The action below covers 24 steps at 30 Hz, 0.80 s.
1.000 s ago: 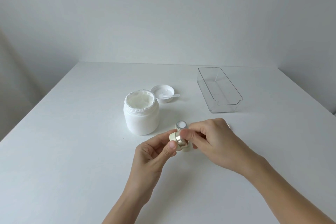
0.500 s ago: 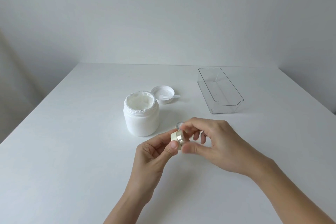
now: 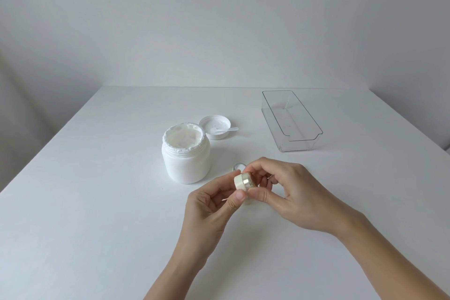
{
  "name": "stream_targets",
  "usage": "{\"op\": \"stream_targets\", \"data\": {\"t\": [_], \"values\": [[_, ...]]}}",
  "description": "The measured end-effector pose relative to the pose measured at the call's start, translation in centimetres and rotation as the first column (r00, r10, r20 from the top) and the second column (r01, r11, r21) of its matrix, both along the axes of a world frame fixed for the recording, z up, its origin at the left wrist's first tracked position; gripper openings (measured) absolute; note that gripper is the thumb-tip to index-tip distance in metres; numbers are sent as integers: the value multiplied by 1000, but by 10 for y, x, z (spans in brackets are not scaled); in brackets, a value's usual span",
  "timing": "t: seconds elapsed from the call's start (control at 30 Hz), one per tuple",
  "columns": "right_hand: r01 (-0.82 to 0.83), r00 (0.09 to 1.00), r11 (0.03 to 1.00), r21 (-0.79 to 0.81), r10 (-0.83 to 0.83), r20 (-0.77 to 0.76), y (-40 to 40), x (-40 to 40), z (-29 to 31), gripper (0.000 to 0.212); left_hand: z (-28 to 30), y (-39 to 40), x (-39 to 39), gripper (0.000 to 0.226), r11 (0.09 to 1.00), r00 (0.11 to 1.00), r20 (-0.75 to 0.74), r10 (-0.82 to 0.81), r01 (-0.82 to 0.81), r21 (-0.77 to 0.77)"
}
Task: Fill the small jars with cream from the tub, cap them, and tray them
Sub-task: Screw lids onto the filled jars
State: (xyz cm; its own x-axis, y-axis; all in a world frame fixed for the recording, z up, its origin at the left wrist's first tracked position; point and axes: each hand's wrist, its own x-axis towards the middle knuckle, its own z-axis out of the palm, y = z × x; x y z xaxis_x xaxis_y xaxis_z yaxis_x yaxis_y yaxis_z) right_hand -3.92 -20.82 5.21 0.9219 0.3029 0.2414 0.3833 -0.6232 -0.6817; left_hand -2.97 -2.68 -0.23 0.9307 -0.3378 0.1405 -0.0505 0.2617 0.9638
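Observation:
A small cream-coloured jar with a gold band (image 3: pixel 244 181) is held tilted just above the table, in front of the open white tub of cream (image 3: pixel 186 153). My left hand (image 3: pixel 214 204) pinches it from the left with thumb and forefinger. My right hand (image 3: pixel 285 192) grips its other end with thumb and fingers. Behind my fingers a second small jar (image 3: pixel 238 166) stands on the table, open, with white inside; my right hand partly hides it. The clear plastic tray (image 3: pixel 292 122) is at the back right, with nothing in it.
The tub's white lid (image 3: pixel 214 126) lies upside down behind the tub, with a small white spatula (image 3: pixel 222 131) resting across it. The white table (image 3: pixel 97 202) ends at a grey wall behind.
My right hand's fingers have shifted round the small jar's end, from curled over it to thumb below and fingers above. The jar stays held between both hands.

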Motion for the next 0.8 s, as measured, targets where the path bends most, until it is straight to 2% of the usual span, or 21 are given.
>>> {"op": "stream_targets", "data": {"t": [0.07, 0.13, 0.2, 0.27, 0.33, 0.43, 0.53, 0.6, 0.73, 0.8], "values": [[67, 997, 996, -58, -65, 35, -11, 5, -3, 16, -3, 1, 2, 47, 969, 989, 99, 110, -129, 213], [145, 989, 968, -203, -135, 61, -25, 13, -8, 20, -8, 1, 4, 58, 838, 957, 237, 167, -265, 477], [178, 984, 924, -338, -175, 40, -36, 19, -16, 24, -11, -2, 4, 63, 713, 950, 279, 140, -292, 637], [159, 986, 884, -439, -162, 30, -38, 21, -25, 26, -15, -7, 4, 66, 628, 957, 266, 111, -275, 728], [130, 990, 863, -489, -139, 18, -36, 23, -32, 27, -17, -13, 5, 66, 566, 961, 261, 89, -265, 781], [143, 985, 867, -477, -171, -16, -36, 23, -32, 36, -16, -21, 8, 59, 523, 961, 267, 72, -264, 810], [257, 957, 888, -382, -290, -29, -47, 15, -20, 49, -17, -26, 12, 48, 480, 954, 289, 77, -289, 828], [367, 913, 861, -352, -405, -38, -62, 7, -14, 49, -18, -27, 14, 38, 461, 944, 318, 88, -322, 827], [365, 820, 806, -466, -515, -249, -78, -11, -13, 57, -21, -28, 12, 31, 462, 926, 369, 72, -359, 811], [356, 777, 797, -488, -542, -319, -76, -14, -20, 58, -21, -27, 12, 30, 495, 922, 380, 69, -362, 790]]}}
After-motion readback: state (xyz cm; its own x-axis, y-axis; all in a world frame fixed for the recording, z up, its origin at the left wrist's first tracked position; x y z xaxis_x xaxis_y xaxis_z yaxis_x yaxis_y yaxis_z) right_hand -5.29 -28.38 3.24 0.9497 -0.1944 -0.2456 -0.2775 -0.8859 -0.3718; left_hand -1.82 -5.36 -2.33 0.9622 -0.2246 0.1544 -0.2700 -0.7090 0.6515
